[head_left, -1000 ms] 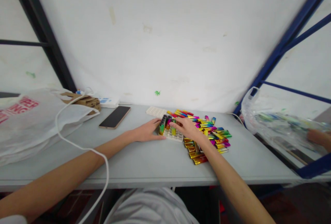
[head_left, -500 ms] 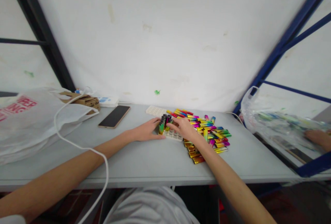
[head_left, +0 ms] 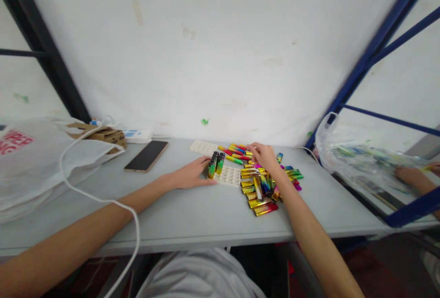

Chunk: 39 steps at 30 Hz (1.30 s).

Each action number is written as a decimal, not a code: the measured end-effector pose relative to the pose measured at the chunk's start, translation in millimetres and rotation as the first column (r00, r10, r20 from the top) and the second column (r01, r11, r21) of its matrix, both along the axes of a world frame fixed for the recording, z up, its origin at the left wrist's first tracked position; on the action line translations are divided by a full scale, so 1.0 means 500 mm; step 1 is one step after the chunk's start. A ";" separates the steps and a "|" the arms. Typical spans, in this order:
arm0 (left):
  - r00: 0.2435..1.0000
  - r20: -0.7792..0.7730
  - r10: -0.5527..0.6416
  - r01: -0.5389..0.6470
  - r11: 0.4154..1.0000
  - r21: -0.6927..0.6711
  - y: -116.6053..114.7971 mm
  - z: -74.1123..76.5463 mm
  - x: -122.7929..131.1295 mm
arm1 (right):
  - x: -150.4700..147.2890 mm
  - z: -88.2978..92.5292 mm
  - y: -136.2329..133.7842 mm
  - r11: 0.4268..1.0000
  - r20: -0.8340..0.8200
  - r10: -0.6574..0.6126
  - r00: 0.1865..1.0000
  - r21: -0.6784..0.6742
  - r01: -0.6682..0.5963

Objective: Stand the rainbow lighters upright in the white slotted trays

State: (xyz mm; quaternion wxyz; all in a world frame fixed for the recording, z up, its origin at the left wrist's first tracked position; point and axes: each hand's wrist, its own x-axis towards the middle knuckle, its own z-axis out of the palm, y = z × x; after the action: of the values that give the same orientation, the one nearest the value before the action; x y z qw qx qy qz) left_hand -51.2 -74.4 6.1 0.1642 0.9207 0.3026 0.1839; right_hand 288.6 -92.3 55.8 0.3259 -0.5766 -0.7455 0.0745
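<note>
My left hand [head_left: 192, 173] rests at the left end of a white tray [head_left: 231, 176] with rows of round hollows, thumb on the near edge and fingers at the far edge. In that end stand several shiny green-and-yellow lighters [head_left: 216, 165], upright with black tops. My right hand [head_left: 266, 157] is over the back of a loose pile of metallic multicoloured lighters [head_left: 252, 183]. Its fingers are bent and a little apart, tips close to some red-and-yellow lighters [head_left: 239, 150]. Part of the pile is hidden under my right hand and forearm.
A second white tray [head_left: 202, 146] lies behind, near the wall. To the left are a phone [head_left: 146, 156], a cardboard box [head_left: 112, 136], a white bag [head_left: 44, 169] and a hanging white cable [head_left: 137, 224]. Past the blue frame [head_left: 357, 78] at right, another person's hand [head_left: 410, 176] shows beside clear plastic.
My right hand has left the upright lighters in the tray and moved right and back, over the pile. My left hand has stayed at the tray. The view has shifted slightly.
</note>
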 end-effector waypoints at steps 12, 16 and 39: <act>1.000 0.009 0.000 0.000 1.000 0.020 0.002 -0.006 0.000 | 0.083 -0.024 0.062 0.978 0.252 -0.211 0.945 0.053 0.204; 1.000 -0.006 0.006 -0.006 1.000 0.018 0.000 -0.003 0.001 | 0.081 -0.052 0.074 0.988 0.374 -0.060 0.926 -0.113 0.109; 1.000 -0.004 0.006 -0.006 1.000 0.028 0.003 -0.008 0.001 | 0.096 -0.060 0.080 0.989 0.390 -0.005 0.921 -0.133 0.061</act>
State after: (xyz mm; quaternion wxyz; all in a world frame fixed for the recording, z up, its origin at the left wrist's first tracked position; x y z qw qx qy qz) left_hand -50.9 -72.9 2.0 0.1502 0.9223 0.3032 0.1866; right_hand 336.9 -52.2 25.6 0.1309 -0.6141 -0.7783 0.0063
